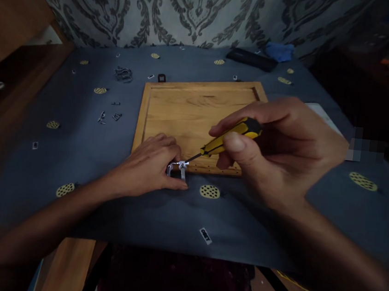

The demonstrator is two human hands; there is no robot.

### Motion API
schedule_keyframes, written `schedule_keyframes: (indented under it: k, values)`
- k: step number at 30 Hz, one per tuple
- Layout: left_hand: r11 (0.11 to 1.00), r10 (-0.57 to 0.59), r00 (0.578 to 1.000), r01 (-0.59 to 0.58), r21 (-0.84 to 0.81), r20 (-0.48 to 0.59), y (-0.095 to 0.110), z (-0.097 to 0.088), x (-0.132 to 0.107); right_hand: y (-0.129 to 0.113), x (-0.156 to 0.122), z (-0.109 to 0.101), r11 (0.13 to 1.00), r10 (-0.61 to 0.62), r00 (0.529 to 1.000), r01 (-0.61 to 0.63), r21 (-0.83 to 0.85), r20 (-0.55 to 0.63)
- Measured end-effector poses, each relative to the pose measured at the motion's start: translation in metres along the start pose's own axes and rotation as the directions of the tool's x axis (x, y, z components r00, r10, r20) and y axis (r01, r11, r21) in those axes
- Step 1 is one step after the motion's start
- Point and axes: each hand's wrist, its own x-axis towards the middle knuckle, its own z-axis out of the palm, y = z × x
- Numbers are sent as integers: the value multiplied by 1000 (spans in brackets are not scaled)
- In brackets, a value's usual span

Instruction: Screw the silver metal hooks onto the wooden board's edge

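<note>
A wooden board (191,108) lies on a dark blue cloth (75,151) with yellow dotted spots. At the board's near edge sits a small metal bracket (178,168). My left hand (150,166) pinches this bracket and holds it against the board. My right hand (281,145) grips a yellow and black screwdriver (228,136). Its tip touches the top of the bracket.
Small screws and metal parts (109,117) lie scattered on the cloth left of the board, with a bunch of hooks (123,74) farther back. A black flat case (251,59) and a blue rag (278,51) lie at the back near the patterned wall. A white object (323,113) lies right of the board.
</note>
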Motion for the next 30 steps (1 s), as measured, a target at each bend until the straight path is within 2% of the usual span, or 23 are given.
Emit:
schedule_keyframes:
  k: [5,9,18,25,27,30]
  values:
    - [1000,13,1000,-13,-1,-2,-1,1,-1,3,-1,2,998,12,999,-15,62,46]
    - [1000,21,1000,-21,-3,-7,-2,1,-1,1,-3,2,994,83,994,-89,71,72]
    - [1000,24,999,-24,-14,-25,-3,3,-2,7,-2,2,992,57,994,-67,108,95]
    - [1000,17,1000,-17,11,-10,-1,1,-1,2,3,-6,986,117,964,-142,92,237]
    - [1000,12,1000,-12,6,-13,-1,1,-1,4,4,-6,989,87,968,-112,94,237]
    - [1000,18,1000,-18,1,-25,-3,3,-1,10,4,-3,994,-18,985,-1,110,170]
